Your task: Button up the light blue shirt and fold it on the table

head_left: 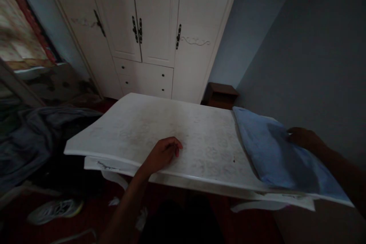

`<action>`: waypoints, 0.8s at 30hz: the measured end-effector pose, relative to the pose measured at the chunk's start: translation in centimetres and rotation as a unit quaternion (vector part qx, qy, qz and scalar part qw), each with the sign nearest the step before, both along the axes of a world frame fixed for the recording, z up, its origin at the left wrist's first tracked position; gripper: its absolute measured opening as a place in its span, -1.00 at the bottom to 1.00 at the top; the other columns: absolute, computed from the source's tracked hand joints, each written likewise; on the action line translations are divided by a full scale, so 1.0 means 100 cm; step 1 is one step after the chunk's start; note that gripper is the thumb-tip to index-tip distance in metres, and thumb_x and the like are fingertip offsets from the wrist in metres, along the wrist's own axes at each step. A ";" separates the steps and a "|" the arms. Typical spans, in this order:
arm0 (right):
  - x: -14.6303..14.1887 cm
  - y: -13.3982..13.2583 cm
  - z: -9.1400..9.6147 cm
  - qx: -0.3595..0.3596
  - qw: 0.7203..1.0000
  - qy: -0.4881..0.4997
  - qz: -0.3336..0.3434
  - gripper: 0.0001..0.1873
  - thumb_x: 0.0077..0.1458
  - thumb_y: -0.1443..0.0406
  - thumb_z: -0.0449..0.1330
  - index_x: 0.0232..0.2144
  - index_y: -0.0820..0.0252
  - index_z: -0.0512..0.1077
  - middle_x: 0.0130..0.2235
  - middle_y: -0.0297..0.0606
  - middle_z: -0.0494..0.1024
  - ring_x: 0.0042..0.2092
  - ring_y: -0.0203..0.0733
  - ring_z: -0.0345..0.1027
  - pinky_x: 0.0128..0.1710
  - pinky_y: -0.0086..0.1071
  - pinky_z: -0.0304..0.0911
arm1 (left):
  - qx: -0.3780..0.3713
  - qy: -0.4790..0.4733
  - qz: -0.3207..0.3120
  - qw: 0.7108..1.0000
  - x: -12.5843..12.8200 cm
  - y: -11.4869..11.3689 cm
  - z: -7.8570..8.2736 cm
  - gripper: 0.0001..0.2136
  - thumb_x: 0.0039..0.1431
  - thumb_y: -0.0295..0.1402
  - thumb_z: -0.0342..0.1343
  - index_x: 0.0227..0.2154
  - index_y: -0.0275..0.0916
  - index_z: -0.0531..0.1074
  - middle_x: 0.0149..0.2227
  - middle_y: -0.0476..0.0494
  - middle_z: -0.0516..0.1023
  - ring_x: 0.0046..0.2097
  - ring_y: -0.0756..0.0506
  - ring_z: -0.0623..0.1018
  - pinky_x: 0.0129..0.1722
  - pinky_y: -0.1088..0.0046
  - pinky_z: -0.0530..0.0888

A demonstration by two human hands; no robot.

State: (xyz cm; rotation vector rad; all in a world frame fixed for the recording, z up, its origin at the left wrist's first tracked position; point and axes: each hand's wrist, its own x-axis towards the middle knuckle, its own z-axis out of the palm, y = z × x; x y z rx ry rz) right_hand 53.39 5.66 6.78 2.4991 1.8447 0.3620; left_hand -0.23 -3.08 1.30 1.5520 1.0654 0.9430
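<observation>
My left hand (164, 153) is over the front middle of the white table (137, 122), with its fingers curled in and nothing visible in them. At the table's right end lies a folded blue cloth (257, 141), perhaps a garment, its near edge close to the table's front edge. My right hand (304, 139) is at the far right side of this cloth and casts a shadow on it. Its fingers are bent together around a small pale spot, too dark to make out. Grey stains and faint marks cover the tabletop.
A white wardrobe (154, 15) with dark handles stands behind the table, and a brown nightstand (221, 93) is beside it. At left, dark clothing (42, 129) is heaped near the table. A sneaker (57, 210) lies on the red floor. A grey wall (314, 53) borders the right.
</observation>
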 end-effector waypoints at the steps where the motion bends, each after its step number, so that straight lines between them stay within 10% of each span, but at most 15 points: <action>1: 0.000 0.000 0.002 -0.005 1.000 0.010 0.008 -0.87 -0.08 0.40 0.23 -0.44 0.18 0.58 -0.17 0.01 0.62 -0.23 -0.01 0.54 -0.27 -0.32 0.36 | 0.001 0.000 -0.001 1.000 0.000 0.000 -0.001 -0.77 -0.03 -0.42 -0.13 -0.38 -0.28 0.41 -0.51 0.02 0.42 -0.61 0.10 0.28 -0.61 0.58 0.22; 13: -0.102 -0.033 0.072 0.119 0.945 0.227 0.202 -0.68 -0.01 0.35 0.24 -0.14 0.24 0.54 -0.22 -0.15 0.62 -0.21 -0.09 0.51 -0.13 -0.27 0.38 | 0.003 0.036 0.001 0.999 0.000 -0.001 0.007 -0.79 -0.02 -0.31 -0.06 -0.39 -0.24 0.43 -0.52 0.00 0.44 -0.60 0.06 0.30 -0.62 0.57 0.22; 20: -0.269 -0.044 0.093 0.239 0.820 0.311 0.416 -0.75 0.13 0.34 0.15 -0.13 0.18 0.52 -0.22 -0.25 0.60 -0.22 -0.18 0.48 -0.14 -0.27 0.38 | 0.047 -0.003 0.121 0.992 0.012 -0.008 0.006 -0.81 -0.03 -0.29 -0.03 -0.40 -0.24 0.42 -0.51 -0.01 0.44 -0.60 0.05 0.32 -0.61 0.53 0.28; 24: -0.378 -0.080 0.068 0.078 0.739 0.253 0.619 -0.68 0.18 0.47 0.06 -0.06 0.17 0.46 -0.15 -0.26 0.58 -0.10 -0.26 0.45 -0.04 -0.34 0.33 | 0.051 -0.033 0.248 0.967 0.004 -0.009 0.013 -0.71 0.13 -0.15 -0.09 -0.24 -0.18 0.42 -0.36 -0.12 0.52 -0.46 -0.07 0.49 -0.53 0.41 0.40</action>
